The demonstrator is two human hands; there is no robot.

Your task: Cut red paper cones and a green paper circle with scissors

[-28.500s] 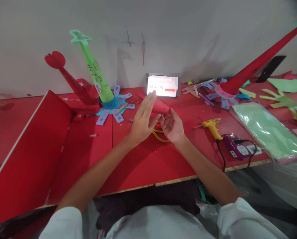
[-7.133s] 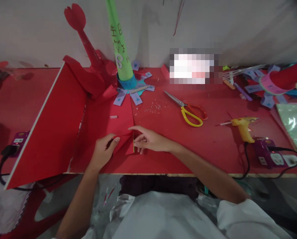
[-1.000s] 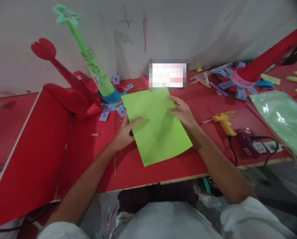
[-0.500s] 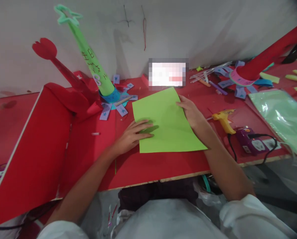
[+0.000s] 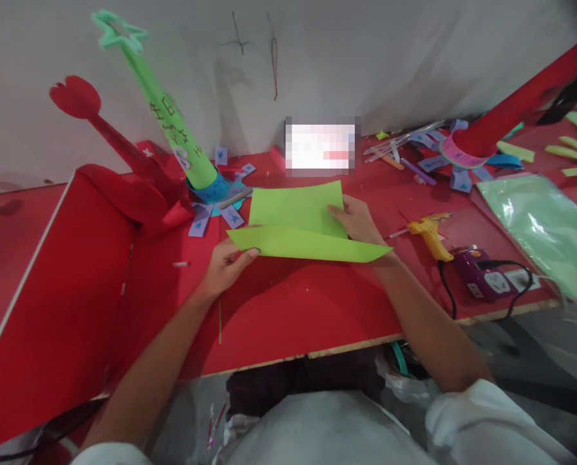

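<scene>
A lime-green sheet of paper [image 5: 295, 210] is held between my hands above the red table, its near part bent upward into a flap. My left hand [image 5: 228, 261] pinches the flap's left corner, thumb on the near side and the other fingers partly behind the paper. At the right edge, my right hand [image 5: 356, 218] grips the sheet with its fingers resting on the upper face. The flap's right corner passes over my right wrist.
A green paper tower [image 5: 177, 139] with a blue base stands left of the sheet, beside red paper shapes [image 5: 138, 174] and a red panel [image 5: 51, 303]. Rightward lie a yellow glue gun [image 5: 431, 232], a purple box [image 5: 485, 274] and a plastic-wrapped pack [image 5: 540, 226]. A blurred-out screen [image 5: 320, 147] leans at the wall.
The sheet's near edge has come up and bent over into a flap. My left hand has gone from lying flat on the paper to pinching its corner; my right hand keeps its edge.
</scene>
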